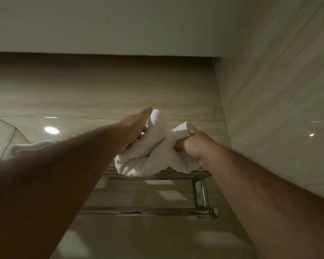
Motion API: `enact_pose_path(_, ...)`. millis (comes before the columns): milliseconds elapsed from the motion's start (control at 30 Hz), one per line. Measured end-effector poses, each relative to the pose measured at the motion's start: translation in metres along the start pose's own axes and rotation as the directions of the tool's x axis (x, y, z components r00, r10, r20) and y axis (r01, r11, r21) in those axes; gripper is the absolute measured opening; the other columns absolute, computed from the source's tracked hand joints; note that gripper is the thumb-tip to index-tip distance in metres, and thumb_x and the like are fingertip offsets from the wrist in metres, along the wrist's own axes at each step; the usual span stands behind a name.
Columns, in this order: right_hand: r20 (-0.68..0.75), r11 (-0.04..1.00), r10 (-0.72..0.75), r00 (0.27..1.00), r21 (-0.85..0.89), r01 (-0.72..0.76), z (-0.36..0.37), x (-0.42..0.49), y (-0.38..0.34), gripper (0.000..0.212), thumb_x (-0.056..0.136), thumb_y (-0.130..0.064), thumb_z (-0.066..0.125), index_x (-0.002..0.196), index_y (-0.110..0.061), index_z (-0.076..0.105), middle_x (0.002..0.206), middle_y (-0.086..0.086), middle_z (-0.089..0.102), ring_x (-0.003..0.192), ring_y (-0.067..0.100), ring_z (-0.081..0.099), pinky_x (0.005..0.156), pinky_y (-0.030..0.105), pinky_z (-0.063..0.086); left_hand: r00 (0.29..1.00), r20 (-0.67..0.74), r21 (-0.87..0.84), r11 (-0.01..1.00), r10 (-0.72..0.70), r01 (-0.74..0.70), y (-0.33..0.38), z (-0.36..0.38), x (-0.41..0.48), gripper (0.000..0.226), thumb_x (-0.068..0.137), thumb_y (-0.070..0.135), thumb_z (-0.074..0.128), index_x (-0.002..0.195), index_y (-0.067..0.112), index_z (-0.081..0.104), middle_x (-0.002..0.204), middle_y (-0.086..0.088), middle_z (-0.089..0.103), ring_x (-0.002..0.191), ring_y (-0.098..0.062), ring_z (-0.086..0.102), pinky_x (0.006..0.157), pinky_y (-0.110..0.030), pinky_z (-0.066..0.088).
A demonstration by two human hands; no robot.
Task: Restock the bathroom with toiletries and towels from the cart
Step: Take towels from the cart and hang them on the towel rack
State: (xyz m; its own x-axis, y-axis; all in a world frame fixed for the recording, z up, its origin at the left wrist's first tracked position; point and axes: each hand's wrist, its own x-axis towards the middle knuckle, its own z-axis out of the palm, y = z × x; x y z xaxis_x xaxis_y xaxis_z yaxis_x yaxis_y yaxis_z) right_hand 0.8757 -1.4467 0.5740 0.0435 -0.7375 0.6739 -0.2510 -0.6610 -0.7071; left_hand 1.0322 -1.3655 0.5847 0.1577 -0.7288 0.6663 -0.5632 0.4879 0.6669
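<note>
A rumpled white towel (153,157) lies on top of a chrome wall rack (157,177) high in the corner. Both my arms reach up to it. My left hand (137,126) lies flat against the towel's left side with the fingers straight, lifting one fold. My right hand (193,144) grips the towel's right part, its fingers curled into the cloth. The far side of the towel is hidden behind my hands.
Another white towel (32,146) lies further left on the same level, partly behind my left arm. A lower chrome bar (144,211) runs under the rack. Glossy beige tiled walls meet at a corner on the right. A glass panel edge (9,135) stands at far left.
</note>
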Motion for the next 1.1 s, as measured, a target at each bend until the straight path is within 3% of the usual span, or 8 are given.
enact_pose_path(133,-0.14,0.999,0.036,0.989,0.015,-0.034,0.011,-0.001,-0.006,0.041,0.084,-0.012,0.071,0.123,-0.004,0.061,0.12,0.015,0.066,0.111,0.034,0.065,0.094,0.044,0.056,0.997,0.053,0.095,0.994,0.054,-0.058,-0.016,-0.006,-0.012,0.084,0.068,0.092,0.038,0.1,0.021,0.069,0.101,-0.006,0.07,0.093,-0.024,0.067,0.084,-0.041,0.054)
enact_pose_path(267,-0.104,0.95,0.079,0.991,0.309,-0.043,0.02,-0.003,-0.01,0.049,0.076,-0.025,0.074,0.118,-0.005,0.059,0.108,0.011,0.07,0.095,0.03,0.07,0.086,0.044,0.06,0.988,-0.1,0.192,0.977,0.114,-0.094,-0.032,-0.001,-0.001,0.036,0.09,0.054,0.061,0.086,0.019,0.07,0.077,0.004,0.069,0.073,-0.013,0.065,0.066,-0.028,0.049)
enact_pose_path(400,0.157,0.88,0.049,0.986,0.461,-0.117,0.017,-0.011,-0.011,0.03,0.086,-0.015,0.068,0.115,-0.01,0.063,0.105,0.017,0.07,0.084,0.03,0.07,0.068,0.043,0.062,0.952,-0.292,0.182,0.983,0.087,-0.034,-0.037,0.004,0.009,0.024,0.092,0.036,0.058,0.078,0.016,0.061,0.07,0.004,0.063,0.072,-0.02,0.062,0.068,-0.029,0.043)
enact_pose_path(600,0.131,0.862,-0.096,0.987,0.507,0.017,0.024,0.007,-0.001,0.074,0.09,0.015,0.047,0.145,-0.036,0.047,0.119,0.014,0.063,0.097,0.034,0.069,0.068,0.047,0.062,0.929,-0.368,-0.037,0.998,0.037,-0.055,-0.034,0.014,0.027,0.029,0.095,0.029,0.053,0.118,0.015,0.063,0.083,0.001,0.062,0.081,-0.022,0.06,0.076,-0.032,0.044)
enact_pose_path(733,0.093,0.859,-0.088,0.992,0.512,0.028,0.029,0.027,-0.004,0.061,0.094,0.009,0.052,0.12,-0.045,0.065,0.114,0.007,0.069,0.095,0.029,0.07,0.065,0.043,0.063,0.875,-0.481,-0.262,0.962,-0.059,-0.079,-0.037,0.022,0.044,0.035,0.097,0.027,0.053,0.128,0.012,0.057,0.097,-0.004,0.064,0.087,-0.024,0.062,0.079,-0.038,0.055)
enact_pose_path(800,0.041,0.865,-0.031,0.999,0.502,0.006,0.034,0.038,-0.001,0.036,0.096,-0.006,0.061,0.085,-0.039,0.073,0.104,0.008,0.073,0.093,0.029,0.071,0.071,0.048,0.063,0.826,-0.544,-0.402,0.91,-0.145,-0.105,-0.044,0.024,0.049,0.037,0.096,0.025,0.051,0.131,0.011,0.057,0.107,-0.006,0.064,0.093,-0.028,0.062,0.081,-0.039,0.057)
enact_pose_path(867,-0.029,0.869,0.026,0.999,0.495,-0.009,0.037,0.046,0.003,0.012,0.094,-0.024,0.067,0.091,-0.029,0.077,0.105,0.011,0.074,0.093,0.032,0.071,0.072,0.051,0.062,0.764,-0.606,-0.478,0.869,-0.222,-0.126,-0.052,0.022,0.053,0.037,0.095,0.023,0.049,0.129,0.012,0.057,0.104,-0.005,0.062,0.093,-0.027,0.06,0.085,-0.038,0.055)
enact_pose_path(1100,-0.503,0.91,0.265,0.823,0.412,-0.041,0.028,0.056,0.009,0.039,0.087,-0.007,0.069,0.124,-0.016,0.062,0.12,0.011,0.067,0.097,0.028,0.068,0.069,0.031,0.056,0.613,-0.683,-0.496,0.868,-0.397,0.01,-0.049,0.014,0.066,0.06,0.097,0.019,0.052,0.151,0.007,0.026,0.15,-0.017,0.04,0.134,-0.034,0.044,0.106,-0.042,0.037)
